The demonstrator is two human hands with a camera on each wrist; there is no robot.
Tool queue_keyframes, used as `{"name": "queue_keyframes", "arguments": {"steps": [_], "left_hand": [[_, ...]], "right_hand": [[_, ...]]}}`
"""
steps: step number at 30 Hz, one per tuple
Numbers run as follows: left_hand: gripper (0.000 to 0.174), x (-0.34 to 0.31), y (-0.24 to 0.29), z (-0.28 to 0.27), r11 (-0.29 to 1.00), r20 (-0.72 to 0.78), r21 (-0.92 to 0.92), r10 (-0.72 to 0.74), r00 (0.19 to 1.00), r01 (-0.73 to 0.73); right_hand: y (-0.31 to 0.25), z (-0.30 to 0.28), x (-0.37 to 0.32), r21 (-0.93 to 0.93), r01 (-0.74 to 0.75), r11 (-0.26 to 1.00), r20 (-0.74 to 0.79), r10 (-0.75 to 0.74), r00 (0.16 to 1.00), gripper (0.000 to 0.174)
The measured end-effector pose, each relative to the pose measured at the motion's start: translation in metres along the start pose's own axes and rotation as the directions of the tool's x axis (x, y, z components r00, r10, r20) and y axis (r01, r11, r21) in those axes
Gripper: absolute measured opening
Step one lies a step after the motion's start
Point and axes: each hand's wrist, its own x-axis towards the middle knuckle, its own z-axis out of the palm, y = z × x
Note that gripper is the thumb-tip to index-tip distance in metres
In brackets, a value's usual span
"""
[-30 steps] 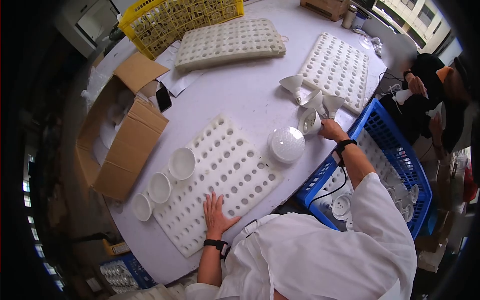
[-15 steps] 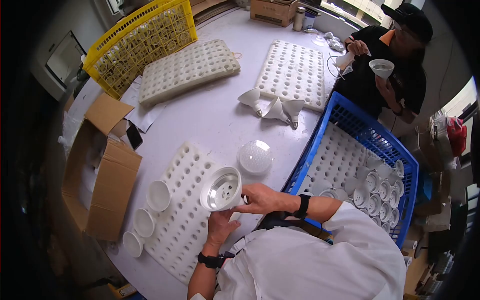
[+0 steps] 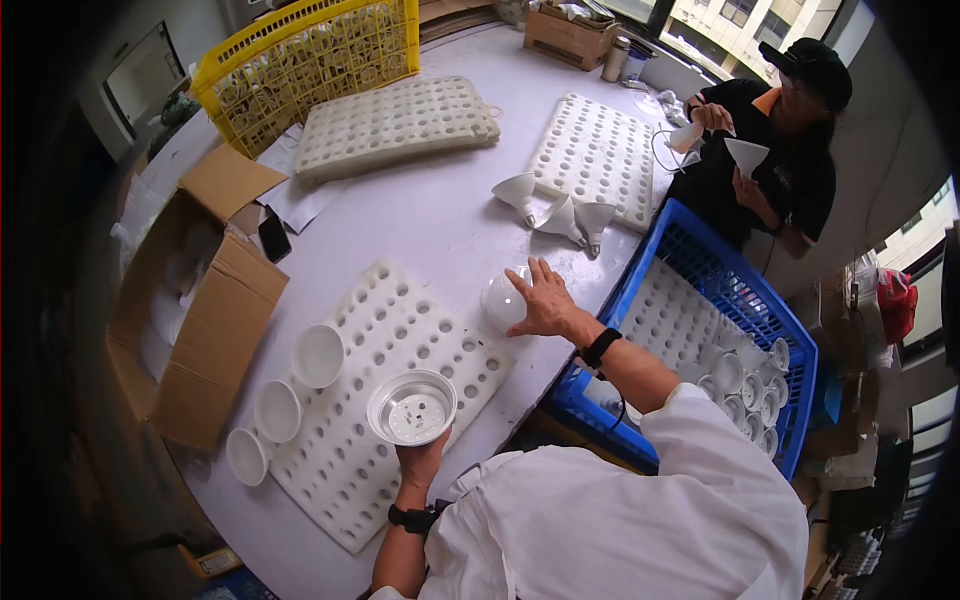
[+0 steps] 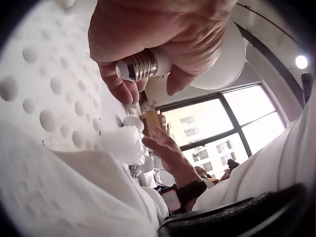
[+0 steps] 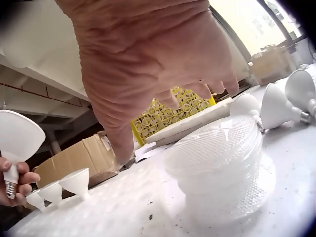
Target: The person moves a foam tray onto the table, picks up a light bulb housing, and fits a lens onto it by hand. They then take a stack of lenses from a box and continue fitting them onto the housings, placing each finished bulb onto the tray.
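My left hand (image 3: 420, 462) holds a white reflector bulb housing (image 3: 412, 405) from below, its wide mouth facing up. In the left wrist view the fingers curl round its neck, and the metal screw base (image 4: 142, 66) pokes out past them. With fingers spread, my right hand (image 3: 548, 303) hovers at a stack of clear dimpled lens covers (image 5: 217, 168) on the table. Beneath the left hand lies a white foam board (image 3: 345, 495) full of holes. Three cup-shaped housings (image 3: 318, 356) line its left side.
Three housings (image 3: 560, 218) lie beyond the covers, near another foam board (image 3: 590, 150). A blue crate (image 3: 690, 240) of housings stands at right; a cardboard box (image 3: 215, 335) is at left. At the back are a thick foam block (image 3: 400, 125) and yellow crate (image 3: 310, 70). Another person (image 3: 770, 160) works opposite.
My right hand picked up a housing at the far right, brought it over the foam board and passed it to my left hand. It then moved away to the lens covers.
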Motion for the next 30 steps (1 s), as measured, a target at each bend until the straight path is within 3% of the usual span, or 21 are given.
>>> {"name": "queue_keyframes", "arguments": {"steps": [4,11,13,16,18,19,21,22,23,24,26,28,30], "left_hand": [[0.024,-0.003,-0.005,-0.01,0.995,0.005,0.103,0.004,1.0,-0.004],[0.027,-0.006,-0.021,-0.018,0.999,-0.017,0.03,-0.015,1.0,0.015],[0.028,-0.005,-0.018,-0.018,0.992,-0.026,0.083,0.102,0.994,-0.099],[0.025,-0.004,-0.008,-0.02,0.999,-0.004,0.036,0.011,1.0,-0.01],[0.025,0.0,0.004,-0.021,0.998,0.016,0.061,-0.016,1.0,0.015],[0.025,0.003,0.01,-0.022,0.995,0.036,0.087,-0.042,0.998,0.039],[0.025,0.01,0.016,-0.02,0.986,0.05,0.165,-0.01,0.999,0.001],[0.026,0.016,0.021,-0.019,0.969,0.074,0.244,0.027,0.997,-0.044],[0.046,0.021,0.037,-0.021,0.95,0.13,0.195,-0.272,0.954,0.244],[0.048,0.024,0.049,-0.021,0.954,0.132,0.165,-0.273,0.953,0.251],[0.044,0.029,0.051,-0.018,0.938,0.123,0.307,-0.206,0.971,0.161],[0.04,0.034,0.049,-0.015,0.924,0.118,0.358,-0.191,0.974,0.138],[0.037,0.035,0.05,-0.015,0.909,0.122,0.404,-0.166,0.979,0.103]], "right_hand": [[0.005,0.005,0.009,0.003,-0.003,1.0,0.062,0.002,0.998,0.107],[0.007,-0.001,0.013,0.03,-0.019,0.999,0.044,0.018,0.999,0.103],[0.009,-0.002,0.013,0.046,-0.041,0.998,0.031,0.039,0.999,0.103],[0.013,-0.008,0.01,0.158,-0.042,0.987,-0.031,0.048,0.998,0.103],[0.013,-0.011,0.004,0.511,0.134,0.849,-0.157,-0.062,0.986,0.104],[0.007,-0.017,0.0,0.51,0.138,0.849,-0.152,-0.069,0.986,0.104],[-0.006,-0.027,-0.011,0.908,0.045,0.416,0.036,-0.183,0.983,0.105],[-0.011,-0.027,-0.014,0.907,0.041,0.42,0.043,-0.188,0.981,0.105],[-0.018,-0.024,-0.018,0.955,0.026,0.295,0.056,-0.265,0.963,0.105],[-0.027,-0.022,-0.022,0.986,-0.004,0.164,0.061,-0.343,0.938,0.104],[-0.046,-0.023,-0.031,0.98,0.014,0.2,0.069,-0.401,0.913,0.104],[-0.064,-0.023,-0.04,0.961,0.08,0.266,0.075,-0.523,0.849,0.104],[-0.078,-0.022,-0.043,0.937,0.132,0.322,0.072,-0.55,0.832,0.104]]}}
